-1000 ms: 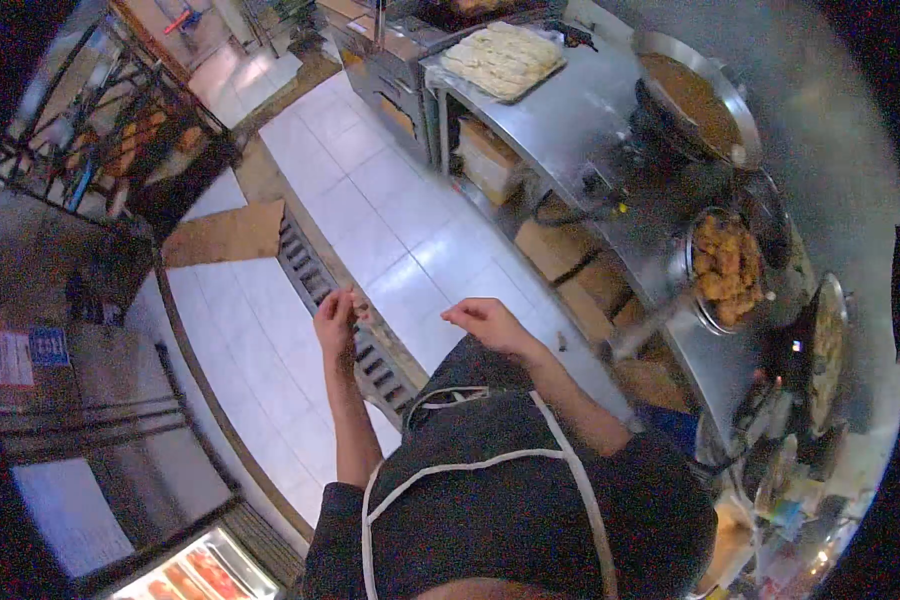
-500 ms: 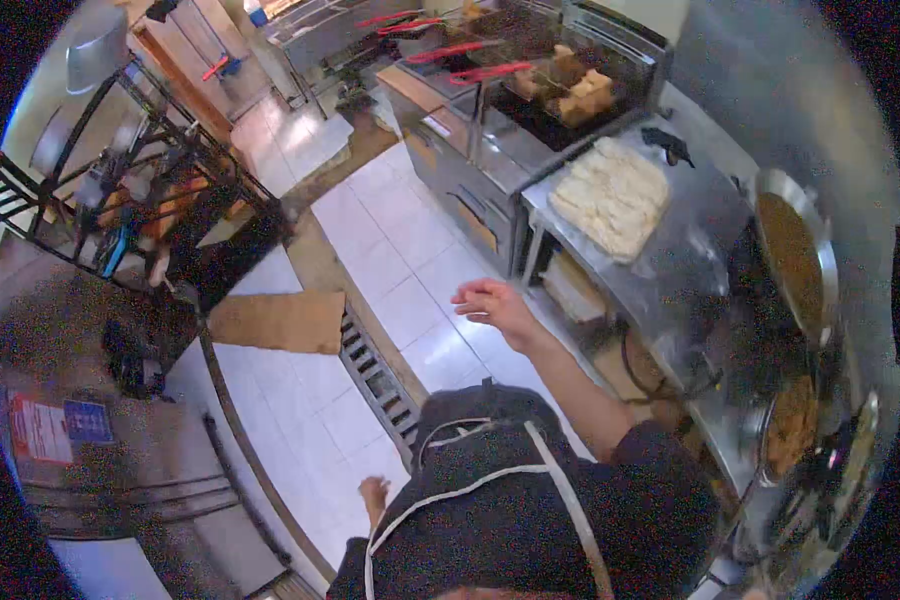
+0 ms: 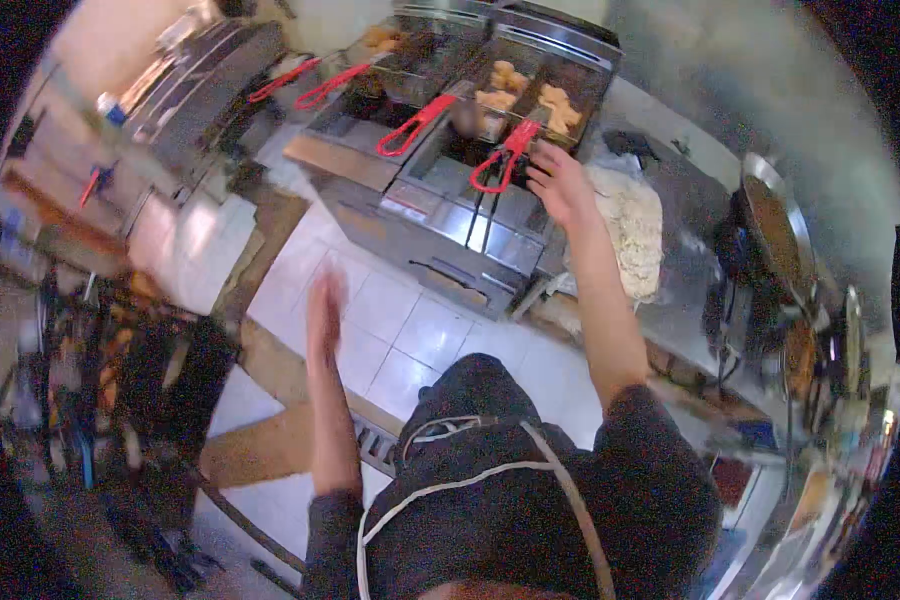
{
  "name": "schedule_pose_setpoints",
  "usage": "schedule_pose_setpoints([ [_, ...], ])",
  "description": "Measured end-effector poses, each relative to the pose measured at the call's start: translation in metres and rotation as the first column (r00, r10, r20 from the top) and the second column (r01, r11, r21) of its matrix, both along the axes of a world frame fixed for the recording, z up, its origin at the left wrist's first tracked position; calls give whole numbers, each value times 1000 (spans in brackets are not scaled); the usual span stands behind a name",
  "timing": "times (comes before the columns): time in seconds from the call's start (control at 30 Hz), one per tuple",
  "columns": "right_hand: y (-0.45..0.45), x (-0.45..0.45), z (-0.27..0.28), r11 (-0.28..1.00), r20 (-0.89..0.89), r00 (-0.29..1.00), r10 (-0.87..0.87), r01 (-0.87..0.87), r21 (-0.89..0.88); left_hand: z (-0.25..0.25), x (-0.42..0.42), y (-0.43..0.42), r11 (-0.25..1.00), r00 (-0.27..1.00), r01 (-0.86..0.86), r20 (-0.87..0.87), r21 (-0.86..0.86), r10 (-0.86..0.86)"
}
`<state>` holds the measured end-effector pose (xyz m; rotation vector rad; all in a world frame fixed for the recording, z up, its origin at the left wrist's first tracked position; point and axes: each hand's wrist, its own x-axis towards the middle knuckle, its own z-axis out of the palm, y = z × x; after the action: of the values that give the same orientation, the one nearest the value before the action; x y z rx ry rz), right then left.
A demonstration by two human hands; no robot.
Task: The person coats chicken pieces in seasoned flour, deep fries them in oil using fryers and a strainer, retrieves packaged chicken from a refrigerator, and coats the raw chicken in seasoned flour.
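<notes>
My right hand (image 3: 562, 185) reaches to the front of the deep fryer, fingers apart and holding nothing. Just left of its fingertips are the red handles (image 3: 510, 155) of the fryer baskets; I cannot tell whether they touch. Golden fried pieces (image 3: 560, 108) lie in the right basket, and more fried pieces (image 3: 506, 78) sit in the basket beside it. My left hand (image 3: 327, 300) is raised over the floor in front of the fryer, away from any object. Motion blurs its fingers.
A tray of pale, floury pieces (image 3: 625, 230) sits on the metal counter (image 3: 685, 265), right of the fryer. Beyond it stands a large round pan (image 3: 775, 225). More red basket handles (image 3: 332, 86) jut out to the left. Cardboard (image 3: 255, 448) lies on the tiled floor.
I have moved closer to the fryer. My right hand has gone up to the red basket handles. My left hand has risen from low beside my body to in front of me.
</notes>
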<state>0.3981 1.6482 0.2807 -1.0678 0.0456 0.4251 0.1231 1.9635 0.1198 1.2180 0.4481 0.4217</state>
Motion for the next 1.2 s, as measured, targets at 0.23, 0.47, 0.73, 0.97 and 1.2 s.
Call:
schedule_pose_setpoints([
  [0.23,55,13,-20,979,54,979,199,-201,37,129,315,52,800,824,562,63,-212,-563],
  [0.47,72,69,-24,897,-285,952,-110,219,384,140,322,-1,532,615,704,29,-470,-788],
  [0.73,71,69,-22,894,25,997,71,-75,442,158,340,3,342,528,788,275,-512,-804],
  [0.97,92,33,16,935,-65,996,-56,75,346,190,325,15,359,487,854,335,-376,-807],
  [1.2,97,-28,8,955,-82,981,-176,191,228,171,285,38,335,443,854,220,-398,-869],
])
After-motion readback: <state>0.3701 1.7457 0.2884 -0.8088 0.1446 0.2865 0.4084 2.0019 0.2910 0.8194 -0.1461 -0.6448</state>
